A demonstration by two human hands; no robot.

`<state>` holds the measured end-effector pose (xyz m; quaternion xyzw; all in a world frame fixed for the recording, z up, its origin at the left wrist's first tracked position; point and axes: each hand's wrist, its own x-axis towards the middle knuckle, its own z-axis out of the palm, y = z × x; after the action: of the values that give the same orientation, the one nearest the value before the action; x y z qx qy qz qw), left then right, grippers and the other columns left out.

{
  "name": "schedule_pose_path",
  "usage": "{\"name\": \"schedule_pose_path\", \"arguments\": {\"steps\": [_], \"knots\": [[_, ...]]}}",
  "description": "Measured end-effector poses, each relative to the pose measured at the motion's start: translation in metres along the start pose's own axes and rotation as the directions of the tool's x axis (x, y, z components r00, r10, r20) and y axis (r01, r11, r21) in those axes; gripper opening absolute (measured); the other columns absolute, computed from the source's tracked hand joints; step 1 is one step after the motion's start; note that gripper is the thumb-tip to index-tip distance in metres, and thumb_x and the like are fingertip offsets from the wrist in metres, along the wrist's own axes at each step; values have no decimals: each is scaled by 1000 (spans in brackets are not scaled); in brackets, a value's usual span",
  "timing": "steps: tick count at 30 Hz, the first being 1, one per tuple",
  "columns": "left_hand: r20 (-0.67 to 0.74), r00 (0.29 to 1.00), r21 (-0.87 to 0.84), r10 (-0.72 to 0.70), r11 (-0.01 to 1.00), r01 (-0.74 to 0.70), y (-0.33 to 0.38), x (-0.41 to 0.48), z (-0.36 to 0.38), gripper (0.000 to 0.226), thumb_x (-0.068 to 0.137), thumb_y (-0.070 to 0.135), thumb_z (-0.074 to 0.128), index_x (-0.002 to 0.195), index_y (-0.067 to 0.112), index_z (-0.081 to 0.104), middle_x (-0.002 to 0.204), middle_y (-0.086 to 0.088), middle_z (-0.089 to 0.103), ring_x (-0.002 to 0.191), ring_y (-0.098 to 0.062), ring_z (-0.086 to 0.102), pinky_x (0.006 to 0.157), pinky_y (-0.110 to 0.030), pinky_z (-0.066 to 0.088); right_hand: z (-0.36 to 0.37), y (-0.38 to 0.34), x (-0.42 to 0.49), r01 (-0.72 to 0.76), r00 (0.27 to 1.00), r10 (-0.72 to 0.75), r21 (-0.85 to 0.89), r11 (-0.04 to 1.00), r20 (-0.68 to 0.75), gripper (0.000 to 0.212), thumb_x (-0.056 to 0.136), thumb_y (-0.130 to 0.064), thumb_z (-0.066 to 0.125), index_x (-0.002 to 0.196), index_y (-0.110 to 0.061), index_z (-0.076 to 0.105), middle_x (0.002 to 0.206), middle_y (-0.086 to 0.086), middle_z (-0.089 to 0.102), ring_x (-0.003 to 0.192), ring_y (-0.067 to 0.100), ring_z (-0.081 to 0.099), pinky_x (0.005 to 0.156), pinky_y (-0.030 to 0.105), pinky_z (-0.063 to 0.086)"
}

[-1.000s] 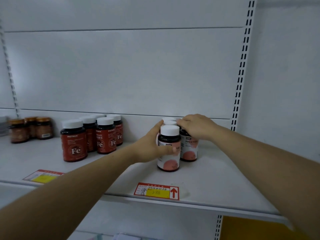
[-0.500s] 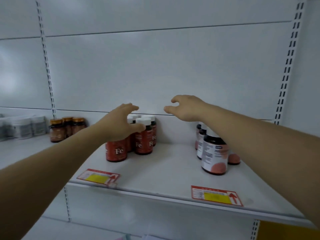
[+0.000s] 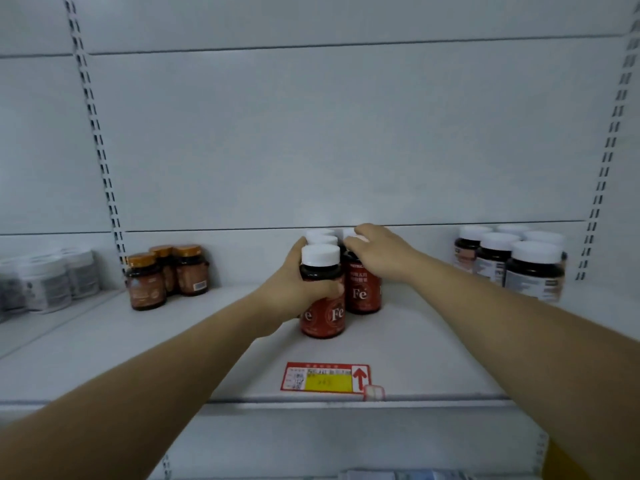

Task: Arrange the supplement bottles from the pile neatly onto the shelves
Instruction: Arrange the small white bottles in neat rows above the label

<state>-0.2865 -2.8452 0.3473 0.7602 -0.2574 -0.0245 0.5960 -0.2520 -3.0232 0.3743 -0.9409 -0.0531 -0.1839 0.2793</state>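
Note:
Several red Fe bottles with white caps stand in a cluster on the white shelf (image 3: 433, 348). My left hand (image 3: 294, 289) grips the front Fe bottle (image 3: 323, 306) round its dark neck, thumb across the front. My right hand (image 3: 377, 252) lies curled over the top of the second Fe bottle (image 3: 363, 292) beside it, covering its cap. More white caps (image 3: 320, 235) of the same kind show behind the two hands. At the right stands a group of dark bottles with pink labels (image 3: 526, 268).
Three brown bottles with orange caps (image 3: 162, 275) stand at the left of the shelf, and white jars (image 3: 45, 282) sit on the neighbouring shelf section. A red and yellow price tag (image 3: 325, 377) lies at the shelf's front edge. Slotted uprights run along both sides.
Both hands have left the pink-label bottles and moved left to the Fe cluster; the left hand now grips the front bottle and the right covers the one beside it. The view shifted left.

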Motion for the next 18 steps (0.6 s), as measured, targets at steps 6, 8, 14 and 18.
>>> {"name": "schedule_pose_path", "arguments": {"steps": [6, 8, 14, 18], "knots": [[-1, 998, -58, 69, 996, -69, -8, 4, 0, 63, 81, -1, 64, 129, 32, 42, 116, 2, 61, 106, -9, 60, 77, -23, 48, 1, -2, -1, 36, 998, -37, -23, 999, -43, 33, 92, -39, 41, 80, -13, 57, 91, 4, 60, 88, 22, 54, 67, 33, 35], [5, 997, -59, 78, 995, -77, -10, 4, -1, 60, 80, 0, 65, 128, 30, 44, 117, 0, 62, 110, -12, 60, 83, -26, 49, 1, -1, -2, 47, 997, -48, -23, 999, -60, 34, 90, -42, 40, 72, -16, 53, 84, 2, 57, 83, 21, 52, 62, 33, 33], [-7, 994, -58, 105, 993, -105, -13, 5, 2, 66, 77, 5, 72, 130, 33, 44, 118, 5, 63, 110, -10, 60, 85, -25, 49, -2, 1, -2, 68, 997, -68, -22, 997, -43, 36, 93, -41, 43, 78, -11, 57, 82, 2, 60, 82, 20, 54, 69, 33, 40], [-76, 993, -79, 92, 992, -98, -16, 5, 9, 66, 78, 7, 74, 127, 39, 44, 115, 8, 64, 106, -10, 62, 87, -29, 50, -1, 5, 0, 95, 995, -96, -23, 995, -42, 35, 91, -44, 42, 73, -16, 54, 78, -2, 58, 80, 19, 54, 65, 34, 40]]}}
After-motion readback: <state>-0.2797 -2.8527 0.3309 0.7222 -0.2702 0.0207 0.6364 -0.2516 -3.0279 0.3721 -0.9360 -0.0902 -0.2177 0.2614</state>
